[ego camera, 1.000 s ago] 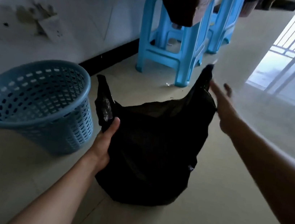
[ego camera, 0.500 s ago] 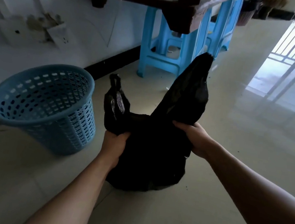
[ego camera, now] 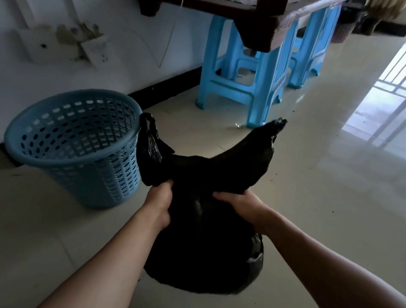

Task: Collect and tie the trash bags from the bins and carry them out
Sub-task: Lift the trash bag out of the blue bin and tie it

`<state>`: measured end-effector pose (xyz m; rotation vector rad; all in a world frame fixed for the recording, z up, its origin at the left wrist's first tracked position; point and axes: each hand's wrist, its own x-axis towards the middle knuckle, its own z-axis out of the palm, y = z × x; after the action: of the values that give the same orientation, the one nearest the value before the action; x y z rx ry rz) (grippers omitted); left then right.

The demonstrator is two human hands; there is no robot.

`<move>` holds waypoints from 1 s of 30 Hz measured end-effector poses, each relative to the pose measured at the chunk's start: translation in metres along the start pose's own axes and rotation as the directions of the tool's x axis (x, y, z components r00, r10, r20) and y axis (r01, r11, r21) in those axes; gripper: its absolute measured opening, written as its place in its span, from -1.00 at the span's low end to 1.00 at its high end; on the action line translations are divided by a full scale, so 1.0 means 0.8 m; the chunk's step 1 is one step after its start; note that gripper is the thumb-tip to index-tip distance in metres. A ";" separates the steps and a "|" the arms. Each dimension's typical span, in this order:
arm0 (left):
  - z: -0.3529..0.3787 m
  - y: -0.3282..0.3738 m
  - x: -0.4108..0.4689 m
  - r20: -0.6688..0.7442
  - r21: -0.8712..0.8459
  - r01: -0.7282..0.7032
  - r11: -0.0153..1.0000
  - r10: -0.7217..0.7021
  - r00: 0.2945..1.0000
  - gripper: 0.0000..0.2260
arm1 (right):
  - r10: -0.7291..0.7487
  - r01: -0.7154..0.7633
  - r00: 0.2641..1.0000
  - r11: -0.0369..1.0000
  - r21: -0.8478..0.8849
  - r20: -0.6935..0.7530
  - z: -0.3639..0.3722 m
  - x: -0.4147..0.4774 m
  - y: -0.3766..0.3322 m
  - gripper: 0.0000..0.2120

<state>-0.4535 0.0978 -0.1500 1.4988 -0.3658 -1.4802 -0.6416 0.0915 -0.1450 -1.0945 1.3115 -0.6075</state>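
a: where is the trash bag?
b: the black trash bag sits on the pale tiled floor right in front of the person. it is out of the bin and just beside it, on the bin's right.

a: and the hands?
b: both are on the top of the bag. the left hand grips the plastic at the base of the left flap, its fingers curled into the folds. the right hand grips the base of the right flap, its fingers curled over the bunched plastic too.

a: how do the flaps stand?
b: both stick up and point away from the person. the left one is short and twisted, close by the bin's rim, though whether it touches is hard to tell. the right one is longer and wider and leans to the right, its tip near a stool leg.

a: is it tied?
b: the flaps are apart, with a dip of bag between them.

a: what about the bin?
b: it is a light blue plastic basket full of holes, standing upright near the white wall.

a: anything else around?
b: two blue plastic stools stand under a dark wooden table, and a crooked socket plate hangs on the wall.
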 end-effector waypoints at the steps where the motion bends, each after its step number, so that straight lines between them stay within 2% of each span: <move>1: -0.005 -0.002 0.003 -0.009 0.000 0.035 0.999 -0.035 0.999 -0.78 | 0.017 -0.014 0.999 0.996 0.089 -0.043 0.001 0.000 0.000 -0.78; 4: -0.015 -0.009 0.007 -0.013 0.059 0.027 0.998 -0.026 1.000 -0.73 | 0.089 -0.058 0.990 0.963 0.264 -0.110 0.005 0.002 -0.004 -0.80; 7: -0.013 -0.020 0.005 0.028 0.163 -0.091 0.982 0.088 0.996 -0.77 | 0.085 -0.080 0.996 0.946 0.315 -0.001 0.007 0.002 -0.010 -0.63; 10: -0.009 -0.027 -0.002 0.116 0.251 -0.112 0.961 0.085 0.990 -0.74 | 0.034 -0.072 0.994 0.922 0.381 0.105 0.010 0.005 -0.018 -0.47; 12: -0.008 -0.029 -0.005 0.164 0.255 -0.064 0.965 0.022 0.986 -0.74 | 0.058 -0.052 0.998 0.898 0.437 0.000 0.015 0.014 -0.022 -0.46; 14: -0.007 -0.027 -0.009 0.183 0.150 0.018 0.988 -0.046 0.982 -0.81 | 0.142 -0.054 0.977 0.888 0.456 -0.162 0.018 0.022 -0.025 -0.63; 15: -0.006 -0.025 -0.010 0.194 0.049 0.066 0.997 -0.074 0.978 -0.82 | 0.186 -0.078 0.963 0.884 0.460 -0.194 0.019 0.026 -0.025 -0.72; 17: -0.008 -0.016 -0.009 0.197 -0.177 0.127 0.976 -0.092 0.976 -0.81 | 0.256 -0.143 0.949 0.868 0.476 -0.182 0.021 0.028 -0.022 -0.85; 20: -0.007 -0.001 -0.012 0.209 -0.386 0.145 0.911 -0.067 0.976 -0.77 | 0.322 -0.194 0.936 0.813 0.549 -0.145 0.020 0.030 -0.014 -0.84; 22: -0.003 0.002 -0.014 0.224 -0.421 0.115 0.900 -0.019 0.974 -0.73 | 0.323 -0.198 0.944 0.713 0.673 -0.064 0.019 0.033 -0.012 -0.79; 24: 0.002 0.003 -0.017 0.224 -0.439 0.052 0.897 0.053 0.973 -0.69 | 0.263 -0.199 0.964 0.595 0.779 0.045 0.016 0.034 -0.016 -0.69; 26: 0.000 0.002 -0.014 0.237 -0.475 0.039 0.879 0.085 0.968 -0.70 | 0.199 -0.174 0.977 0.518 0.837 0.079 0.007 0.035 -0.024 -0.68; 28: -0.008 0.004 -0.012 0.286 -0.457 0.025 0.889 0.120 0.951 -0.76 | 0.150 -0.124 0.987 0.490 0.863 0.057 -0.001 0.034 -0.032 -0.74; 30: -0.009 0.003 -0.014 0.346 -0.344 0.031 0.938 0.096 0.933 -0.78 | 0.130 -0.115 0.990 0.547 0.829 0.052 -0.007 0.031 -0.036 -0.75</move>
<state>-0.4483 0.1079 -0.1427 0.9393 -0.3233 -1.6931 -0.6356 0.0569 -0.1300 -0.1857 0.8963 -0.9959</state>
